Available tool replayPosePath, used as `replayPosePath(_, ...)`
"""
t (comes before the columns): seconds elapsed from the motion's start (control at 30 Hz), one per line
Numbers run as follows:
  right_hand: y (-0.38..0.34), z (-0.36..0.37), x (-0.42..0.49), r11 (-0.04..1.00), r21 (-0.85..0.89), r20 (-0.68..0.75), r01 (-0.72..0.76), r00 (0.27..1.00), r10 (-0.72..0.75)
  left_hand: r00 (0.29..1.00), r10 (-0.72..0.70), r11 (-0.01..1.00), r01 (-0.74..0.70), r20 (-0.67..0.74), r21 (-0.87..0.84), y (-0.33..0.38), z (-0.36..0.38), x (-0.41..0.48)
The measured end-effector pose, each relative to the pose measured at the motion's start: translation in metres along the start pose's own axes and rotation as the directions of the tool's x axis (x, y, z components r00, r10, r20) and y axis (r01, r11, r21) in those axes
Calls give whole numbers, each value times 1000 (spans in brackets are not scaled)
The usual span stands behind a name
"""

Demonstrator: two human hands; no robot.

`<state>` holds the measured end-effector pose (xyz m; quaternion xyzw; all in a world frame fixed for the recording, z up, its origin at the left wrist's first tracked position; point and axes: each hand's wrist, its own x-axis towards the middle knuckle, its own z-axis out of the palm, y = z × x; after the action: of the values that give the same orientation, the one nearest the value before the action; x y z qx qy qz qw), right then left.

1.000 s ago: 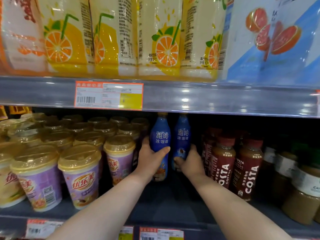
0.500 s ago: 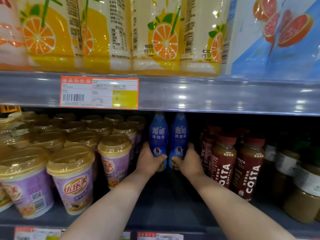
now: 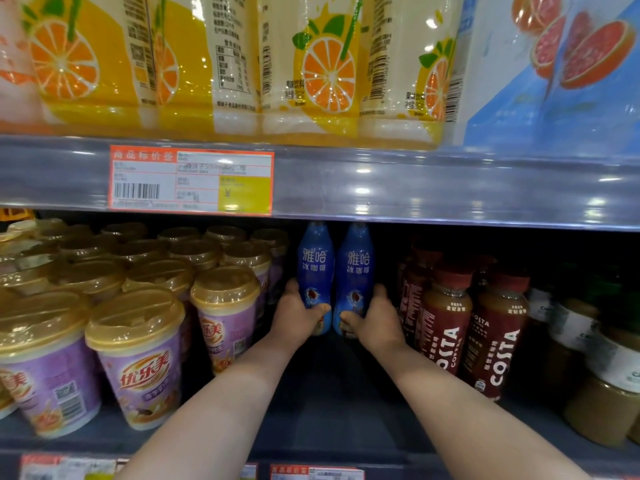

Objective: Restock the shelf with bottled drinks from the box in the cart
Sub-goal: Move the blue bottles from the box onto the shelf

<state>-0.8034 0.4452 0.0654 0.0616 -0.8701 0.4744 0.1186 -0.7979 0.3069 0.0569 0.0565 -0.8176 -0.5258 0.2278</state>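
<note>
Two blue iced-coffee bottles stand upright, touching, deep on the lower shelf between milk-tea cups and Costa coffee bottles. The left hand grips the left bottle low down, the right hand the right bottle (thumbs across the fronts).

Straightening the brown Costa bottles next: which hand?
Right. The right hand, gripping the right blue plastic bottle, sits beside the red-capped brown Costa bottles; the left hand grips the left blue bottle, farther off.
</note>
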Motion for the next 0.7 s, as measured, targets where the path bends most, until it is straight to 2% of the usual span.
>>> replayPosePath(0.4,-11,-4,-5,998,-45,67,-47,997,50,995,-93,992,90,30,93,7,-4,-3)
replayPosePath(0.5,-17,-7,-12,999,-32,89,-21,996,23,998,-50,994,46,38,101,10,-7,-12)
replayPosePath(0.6,-20,-11,-27,994,-85,102,75,993,-66,998,59,932,-59,12,357,17,-14,-25)
replayPosePath(0.7,-21,-15,-41,920,-308,166,241,966,-197,989,136,719,-143,64,680,25,-21,-44)
